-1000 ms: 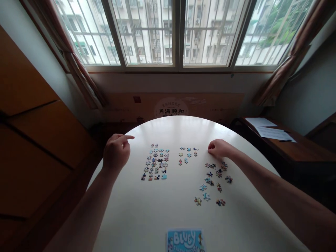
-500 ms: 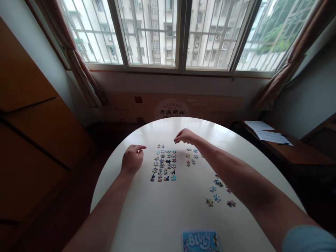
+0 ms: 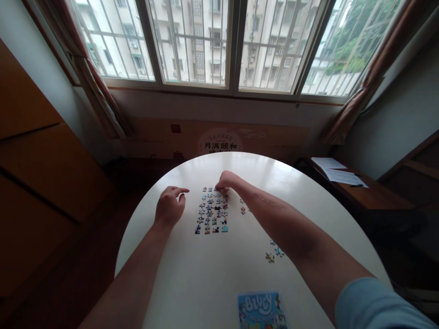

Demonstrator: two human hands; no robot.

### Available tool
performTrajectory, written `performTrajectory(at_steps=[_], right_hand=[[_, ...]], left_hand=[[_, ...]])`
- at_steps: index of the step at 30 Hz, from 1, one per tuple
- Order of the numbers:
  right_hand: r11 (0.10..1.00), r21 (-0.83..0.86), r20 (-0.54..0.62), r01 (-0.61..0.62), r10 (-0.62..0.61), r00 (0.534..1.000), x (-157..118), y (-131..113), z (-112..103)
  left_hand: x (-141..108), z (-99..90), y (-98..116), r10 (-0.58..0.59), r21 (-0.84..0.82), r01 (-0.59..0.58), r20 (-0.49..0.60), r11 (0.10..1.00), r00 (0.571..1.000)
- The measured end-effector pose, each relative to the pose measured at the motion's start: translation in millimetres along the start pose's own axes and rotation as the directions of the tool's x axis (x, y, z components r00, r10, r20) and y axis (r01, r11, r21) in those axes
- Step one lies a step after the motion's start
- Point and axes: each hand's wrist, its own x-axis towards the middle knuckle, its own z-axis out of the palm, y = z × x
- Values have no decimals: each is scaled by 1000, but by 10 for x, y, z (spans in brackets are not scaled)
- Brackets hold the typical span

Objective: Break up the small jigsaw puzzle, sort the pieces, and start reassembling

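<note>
Rows of small jigsaw pieces [image 3: 215, 222] lie in a near-regular block at the middle of the white table. At the block's far right corner, my right hand [image 3: 225, 180] pinches a jigsaw piece [image 3: 216, 188] at the end of the far row, beside two others. The fingers partly cover it. To the left of the block rests my left hand [image 3: 170, 204], holding nothing, its index finger stretched out and its thumb apart.
Loose jigsaw pieces [image 3: 270, 257] lie to the right, partly hidden under my right forearm. A blue Bluey box [image 3: 262, 310] is at the near edge of view on the round white table [image 3: 192, 278]. A brown side table [image 3: 373, 197] with papers stands at right.
My right hand has moved left and slightly nearer, bringing the piece to the far row of the block. My left hand keeps its pose. The view has shifted slightly.
</note>
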Motion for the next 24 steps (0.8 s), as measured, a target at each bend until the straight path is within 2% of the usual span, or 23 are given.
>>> performTrajectory(at_steps=[2,5,8,10,11,14,17,20,24], right_hand=[[999,-23,9,-39,40,999,-91,19,-186],[999,-35,-69,-24,21,997,-334,185,-686],[997,-82,-160,11,-24,987,-765,538,-1258],[991,-130,-158,3,-24,987,-1125,839,-1508],[988,-157,-139,-11,-12,990,-1306,993,-1568],[974,-220,-26,-61,57,998,-1783,1401,-1515],[951,-271,-16,-151,152,988,-2086,1663,-1304],[933,-279,-35,-225,225,974,-2210,1782,-1138],[919,-280,-49,-279,276,960,-2180,1828,-1020]], left_hand=[[5,-11,-11,-7,0,7,-8,1000,1000],[23,-33,-23,-17,5,17,-18,1000,1000],[42,-54,-10,-19,14,19,-31,1000,999],[47,-67,18,-21,11,21,-49,1000,999],[46,-73,35,-22,8,22,-59,1000,998],[41,-86,85,-10,8,11,-75,1000,997],[42,-86,109,2,23,0,-86,1000,996],[47,-75,102,5,49,-1,-84,999,996],[48,-76,71,0,66,3,-51,998,999]])
